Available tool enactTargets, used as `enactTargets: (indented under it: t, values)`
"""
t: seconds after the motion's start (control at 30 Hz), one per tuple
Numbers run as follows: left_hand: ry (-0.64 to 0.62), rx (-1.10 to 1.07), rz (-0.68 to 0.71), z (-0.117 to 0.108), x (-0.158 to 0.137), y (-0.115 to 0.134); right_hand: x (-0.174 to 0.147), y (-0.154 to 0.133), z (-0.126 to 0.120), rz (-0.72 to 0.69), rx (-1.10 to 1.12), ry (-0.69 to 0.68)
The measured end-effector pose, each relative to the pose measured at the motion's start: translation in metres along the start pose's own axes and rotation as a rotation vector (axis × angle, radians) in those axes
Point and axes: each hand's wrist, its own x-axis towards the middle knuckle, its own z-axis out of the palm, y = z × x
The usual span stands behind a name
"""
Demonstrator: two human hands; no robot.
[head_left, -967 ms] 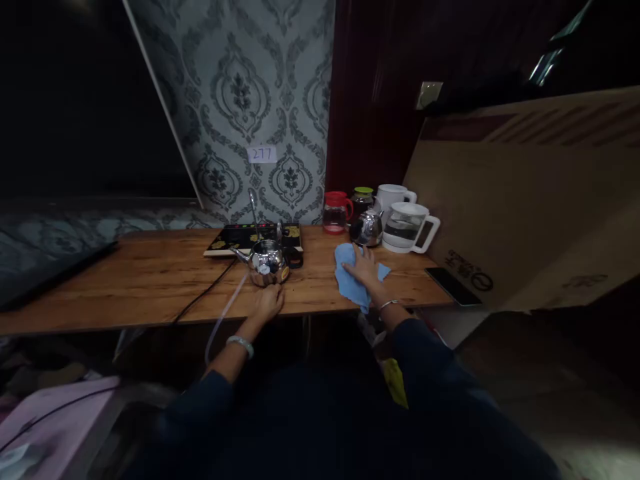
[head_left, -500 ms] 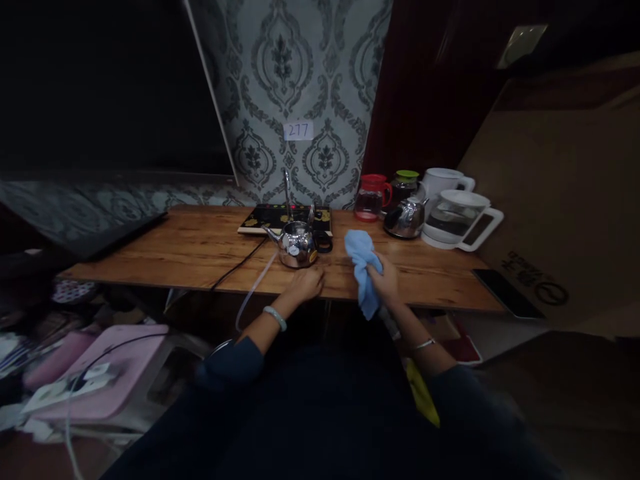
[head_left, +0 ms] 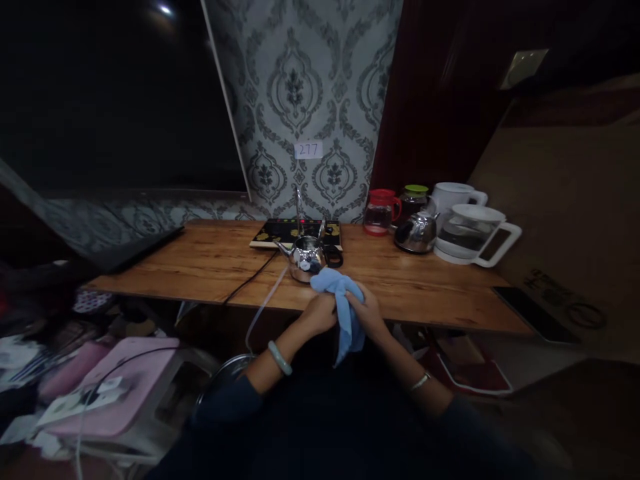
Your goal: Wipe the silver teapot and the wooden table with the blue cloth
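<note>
My right hand is closed on a light blue cloth, whose folds hang below the fingers at the table's front edge. My left hand meets the cloth from the left. Its fingers look curled and are partly hidden by the cloth, so what they hold cannot be made out. Just behind the cloth a shiny metal teapot stands on the wooden table, spout to the left and black handle to the right. Farther back lies a black induction cooker with gold flowers and a red light.
At the back right stand a red-lidded glass jug, a green-lidded jug, a metal kettle and a white-handled glass jug. A clear hose runs over the table's front edge. A pink stool carries a power strip.
My right hand has brought the cloth left and toward me, up against my left hand. My left hand has drawn back from the teapot's base. The view has shifted slightly.
</note>
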Motion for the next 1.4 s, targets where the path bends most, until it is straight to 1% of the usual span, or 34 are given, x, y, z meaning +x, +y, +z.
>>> enactTargets:
  t: [0.03,0.1,0.17,0.2,0.27,0.33,0.4,0.5,0.53,0.6,0.67,0.73,0.8,0.87,0.93,1.0,1.07,1.17,1.23,1.33,1.4]
  values:
    - [0.005,-0.073,-0.011,-0.004,-0.006,-0.001,-0.004,-0.001,0.001,0.035,0.018,0.020]
    - [0.083,-0.349,-0.083,-0.009,-0.018,-0.002,-0.016,-0.005,0.007,0.055,0.004,0.037]
    - [0.228,-0.714,-0.187,-0.009,-0.029,-0.001,-0.028,-0.011,0.021,0.003,-0.035,0.032]
    - [0.283,-0.864,-0.226,-0.007,-0.033,0.000,-0.033,-0.014,0.030,-0.033,-0.048,0.022]
    - [0.362,-1.034,-0.288,0.000,-0.040,0.003,-0.038,-0.019,0.047,-0.082,-0.041,-0.015]
    - [0.428,-1.066,-0.342,0.007,-0.043,0.004,-0.038,-0.022,0.059,-0.098,-0.017,-0.077]
    - [0.476,-1.009,-0.362,0.011,-0.046,0.001,-0.034,-0.024,0.061,-0.109,0.003,-0.171]
    - [0.464,-0.832,-0.337,0.006,-0.049,-0.010,-0.025,-0.023,0.048,-0.123,0.027,-0.305]
    - [0.456,-0.733,-0.312,0.001,-0.049,-0.014,-0.022,-0.022,0.041,-0.113,0.030,-0.338]
    - [0.454,-0.455,-0.226,-0.014,-0.049,-0.019,-0.016,-0.019,0.026,-0.049,0.027,-0.374]
    - [0.461,-0.133,-0.098,-0.031,-0.045,-0.021,-0.009,-0.012,0.014,0.046,0.022,-0.369]
    - [0.453,0.128,0.021,-0.050,-0.036,-0.020,0.002,-0.004,0.004,0.122,0.019,-0.332]
    - [0.457,0.308,0.088,-0.066,-0.022,-0.020,0.014,0.004,-0.003,0.157,0.006,-0.278]
    - [0.467,0.424,0.126,-0.076,-0.006,-0.023,0.027,0.011,-0.008,0.165,-0.010,-0.231]
    - [0.453,0.488,0.157,-0.078,0.009,-0.031,0.036,0.018,-0.010,0.193,-0.003,-0.202]
    - [0.426,0.514,0.175,-0.072,0.018,-0.043,0.041,0.027,-0.011,0.256,0.036,-0.203]
    - [0.414,0.519,0.194,-0.061,0.019,-0.055,0.041,0.035,-0.011,0.309,0.078,-0.199]
    - [0.424,0.527,0.227,-0.044,0.010,-0.065,0.039,0.047,-0.010,0.322,0.083,-0.191]
    - [0.395,0.531,0.231,-0.039,0.001,-0.062,0.037,0.052,-0.010,0.324,0.075,-0.194]
    - [0.342,0.516,0.239,-0.042,-0.009,-0.049,0.036,0.057,-0.009,0.303,0.072,-0.201]
    - [0.387,0.515,0.270,-0.049,-0.009,-0.037,0.035,0.060,-0.009,0.277,0.071,-0.213]
